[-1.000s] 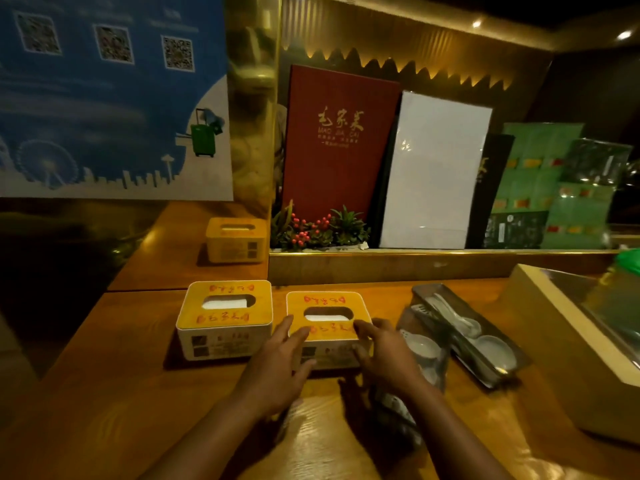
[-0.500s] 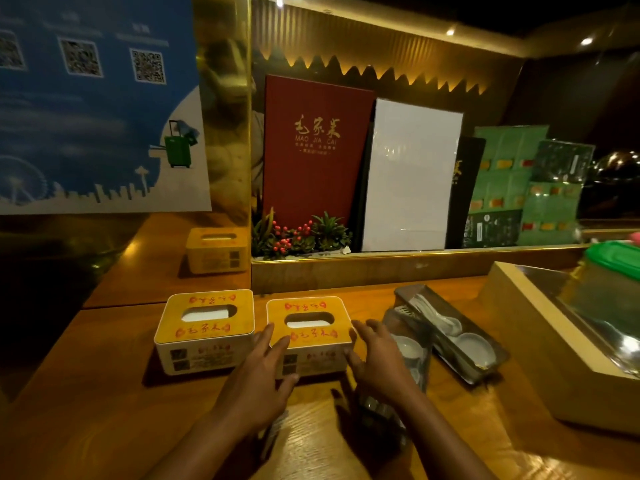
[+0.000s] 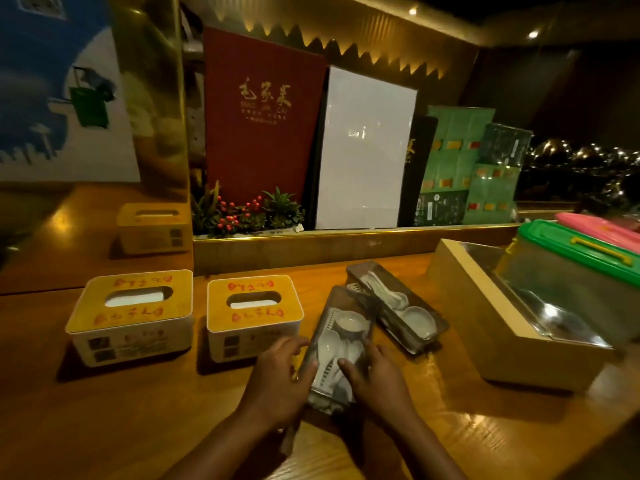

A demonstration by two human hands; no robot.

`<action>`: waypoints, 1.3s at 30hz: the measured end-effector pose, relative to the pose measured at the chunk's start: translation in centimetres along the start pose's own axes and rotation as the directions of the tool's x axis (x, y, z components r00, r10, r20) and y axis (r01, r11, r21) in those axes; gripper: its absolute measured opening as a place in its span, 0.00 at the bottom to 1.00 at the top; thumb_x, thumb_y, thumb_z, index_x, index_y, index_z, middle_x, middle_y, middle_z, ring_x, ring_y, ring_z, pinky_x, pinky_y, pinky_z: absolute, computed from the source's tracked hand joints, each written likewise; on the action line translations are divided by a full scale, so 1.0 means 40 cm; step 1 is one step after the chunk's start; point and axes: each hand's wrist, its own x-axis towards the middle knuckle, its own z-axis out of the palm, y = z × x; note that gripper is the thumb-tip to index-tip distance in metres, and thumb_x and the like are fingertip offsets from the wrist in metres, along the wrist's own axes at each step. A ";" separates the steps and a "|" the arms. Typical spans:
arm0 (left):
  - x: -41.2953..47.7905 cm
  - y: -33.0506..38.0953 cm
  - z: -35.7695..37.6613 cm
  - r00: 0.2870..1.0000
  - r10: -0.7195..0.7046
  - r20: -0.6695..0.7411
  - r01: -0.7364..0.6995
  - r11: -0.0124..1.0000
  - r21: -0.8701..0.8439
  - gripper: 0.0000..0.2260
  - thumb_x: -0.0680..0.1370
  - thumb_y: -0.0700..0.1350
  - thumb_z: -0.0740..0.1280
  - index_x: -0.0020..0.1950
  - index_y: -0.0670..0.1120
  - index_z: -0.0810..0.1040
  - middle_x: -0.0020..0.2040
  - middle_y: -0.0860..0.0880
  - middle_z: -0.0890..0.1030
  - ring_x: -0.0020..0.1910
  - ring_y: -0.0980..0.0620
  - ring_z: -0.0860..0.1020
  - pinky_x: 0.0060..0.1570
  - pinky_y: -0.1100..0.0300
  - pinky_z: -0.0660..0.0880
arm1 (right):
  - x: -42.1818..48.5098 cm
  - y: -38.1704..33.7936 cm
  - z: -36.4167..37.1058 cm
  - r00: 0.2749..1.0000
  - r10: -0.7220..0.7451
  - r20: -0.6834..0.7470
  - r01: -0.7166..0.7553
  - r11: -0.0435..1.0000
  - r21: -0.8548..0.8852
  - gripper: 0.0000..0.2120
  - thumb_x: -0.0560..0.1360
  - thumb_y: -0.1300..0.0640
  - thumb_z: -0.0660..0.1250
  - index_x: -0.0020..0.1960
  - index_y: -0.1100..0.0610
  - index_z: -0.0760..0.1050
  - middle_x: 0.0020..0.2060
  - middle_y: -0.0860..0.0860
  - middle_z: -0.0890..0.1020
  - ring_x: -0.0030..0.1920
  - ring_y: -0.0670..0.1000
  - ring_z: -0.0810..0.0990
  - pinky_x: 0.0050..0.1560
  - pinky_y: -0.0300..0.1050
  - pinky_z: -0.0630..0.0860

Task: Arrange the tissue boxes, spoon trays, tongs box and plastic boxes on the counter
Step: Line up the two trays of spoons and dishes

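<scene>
Wooden desk carries three tissue boxes with yellow lids. Two of them stand side by side at the near left: the left box and the middle box, near each other but apart, each with white tissue in its slot. The third box stands farther back, beside the golden pillar.

Two spoon trays lie right of the middle box. The near tray holds several white spoons and points away from the person, slightly tilted to the right. The far tray lies just behind and to the right of it, turned at an angle, also with white spoons; their corners seem to touch.

Both hands are on the near tray. The left hand presses with curled fingers against its left wall, and the right hand grips its right wall with the thumb over the rim, so the tray is held between them.

One wooden box with a shiny metal lining stands at the right. Two plastic boxes sit at its far end, one with a green lid and a yellow handle, one with a pink lid behind it.

Behind the ledge lean one red menu, one white board and green leaflets, with one small plant in front.
</scene>
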 end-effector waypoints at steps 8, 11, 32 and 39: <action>0.023 0.022 0.086 0.984 -0.177 0.022 0.175 0.983 0.051 0.28 0.76 0.54 0.71 0.76 0.51 0.71 0.71 0.58 0.74 0.70 0.58 0.73 0.69 0.59 0.71 | 0.107 0.049 -0.012 0.977 -0.157 0.145 0.139 0.982 0.130 0.55 0.63 0.17 0.48 0.78 0.51 0.61 0.74 0.52 0.67 0.71 0.52 0.70 0.68 0.50 0.72; 0.041 0.040 0.124 0.964 -0.261 -0.047 0.261 0.965 0.010 0.34 0.71 0.62 0.68 0.75 0.53 0.72 0.71 0.57 0.76 0.69 0.59 0.74 0.68 0.55 0.74 | 0.164 0.082 -0.022 0.958 -0.202 0.203 0.164 0.968 0.188 0.51 0.65 0.19 0.51 0.78 0.49 0.62 0.75 0.50 0.68 0.72 0.52 0.69 0.68 0.50 0.72; 0.019 0.144 0.290 0.816 -0.449 -0.364 0.430 0.892 -0.137 0.22 0.80 0.43 0.69 0.73 0.59 0.71 0.61 0.60 0.74 0.52 0.65 0.76 0.47 0.71 0.77 | 0.324 0.280 -0.244 0.967 -0.249 0.043 0.252 0.932 -0.260 0.38 0.71 0.29 0.61 0.76 0.45 0.63 0.76 0.58 0.63 0.75 0.61 0.60 0.73 0.59 0.61; 0.021 0.145 0.306 0.801 -0.449 -0.397 0.447 0.888 -0.104 0.22 0.81 0.45 0.68 0.75 0.55 0.70 0.69 0.52 0.75 0.63 0.51 0.76 0.61 0.52 0.78 | 0.245 0.331 -0.243 0.965 -0.180 0.193 0.235 0.918 -0.319 0.45 0.66 0.24 0.58 0.78 0.42 0.56 0.80 0.59 0.51 0.78 0.64 0.52 0.75 0.59 0.57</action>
